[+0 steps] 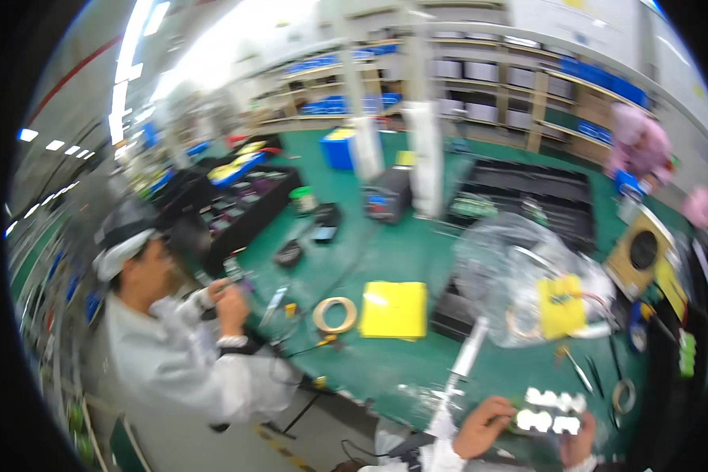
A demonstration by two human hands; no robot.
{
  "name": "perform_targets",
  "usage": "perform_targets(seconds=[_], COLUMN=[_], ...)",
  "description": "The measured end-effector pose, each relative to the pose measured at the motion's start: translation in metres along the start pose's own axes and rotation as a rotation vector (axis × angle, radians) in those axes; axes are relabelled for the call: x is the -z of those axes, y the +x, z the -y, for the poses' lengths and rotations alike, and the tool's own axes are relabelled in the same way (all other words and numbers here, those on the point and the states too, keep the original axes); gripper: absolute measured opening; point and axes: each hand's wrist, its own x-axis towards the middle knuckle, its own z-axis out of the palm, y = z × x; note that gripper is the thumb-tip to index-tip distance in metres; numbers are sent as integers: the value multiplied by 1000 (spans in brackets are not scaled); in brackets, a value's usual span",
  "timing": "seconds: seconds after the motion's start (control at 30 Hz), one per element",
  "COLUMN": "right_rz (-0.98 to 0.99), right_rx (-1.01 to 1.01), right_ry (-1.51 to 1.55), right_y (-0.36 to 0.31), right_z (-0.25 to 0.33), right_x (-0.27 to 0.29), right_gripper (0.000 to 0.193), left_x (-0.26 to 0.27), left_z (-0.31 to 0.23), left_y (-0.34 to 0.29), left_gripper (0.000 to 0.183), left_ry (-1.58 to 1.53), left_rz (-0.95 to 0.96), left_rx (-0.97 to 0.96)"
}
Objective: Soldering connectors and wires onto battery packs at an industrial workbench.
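Note:
At the lower right, my left hand (484,426) grips the left edge of a small greenish board (549,411) that carries rows of bright white blobs; glare and blur hide what these are. My right hand (578,442) closes on the board's right side, partly cut by the picture's lower rim. The board is held just above the near edge of the green table (338,259). Right of the board lie a small tape roll (624,396) and a thin screwdriver-like tool (580,373).
A co-worker (181,330) at left handles something small. On the table are yellow sheets (394,310), a tan tape roll (334,315), a clear plastic bag (495,275), a black tray (562,193), a black compartment box (252,206) and a speaker-like panel (639,249). White posts (423,157) stand behind.

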Motion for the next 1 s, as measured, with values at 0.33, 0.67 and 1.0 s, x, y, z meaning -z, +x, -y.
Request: perform_targets(seconds=[0.33, 0.67, 1.0], right_rz=[159, -96, -147], right_rx=[319, 546, 448], right_ry=[-291, -570, -481], right_y=[-38, -40, -39], right_z=[-1, -22, -24], right_x=[-25, -56, -64], right_gripper=[46, 67, 64], left_x=[-9, -36, -41], left_z=[-15, -5, -3], left_y=[-22, -17, -14], left_gripper=[64, 82, 79], left_ry=[552, 521, 425], left_rz=[-74, -234, -274], left_rx=[-207, -97, -51])
